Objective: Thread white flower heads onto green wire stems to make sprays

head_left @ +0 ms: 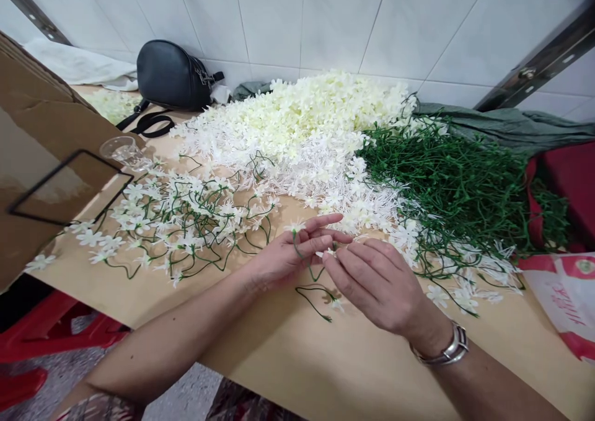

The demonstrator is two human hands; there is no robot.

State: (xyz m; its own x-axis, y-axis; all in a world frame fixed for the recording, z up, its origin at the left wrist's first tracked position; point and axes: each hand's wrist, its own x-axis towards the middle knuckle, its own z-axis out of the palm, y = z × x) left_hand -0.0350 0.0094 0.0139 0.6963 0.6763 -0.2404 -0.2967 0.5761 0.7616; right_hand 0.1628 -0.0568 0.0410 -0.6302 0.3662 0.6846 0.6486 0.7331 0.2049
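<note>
Okay, my left hand (279, 258) lightly clamps a stem (295, 245), right hand (381, 284) pinches a flower (326, 253), twelve o'clock; likely fitting, next needs steady alignment. Stemmed flowers (188, 222) at ten, greens (446, 188) at two.

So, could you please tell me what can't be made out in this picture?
All in the head view:
White piece in the right hand: mostly hidden by its fingers.
Lettering on the packet: too blurred to read; the right edge cuts the packet off.
Red stool: cut off by the left edge.
</note>
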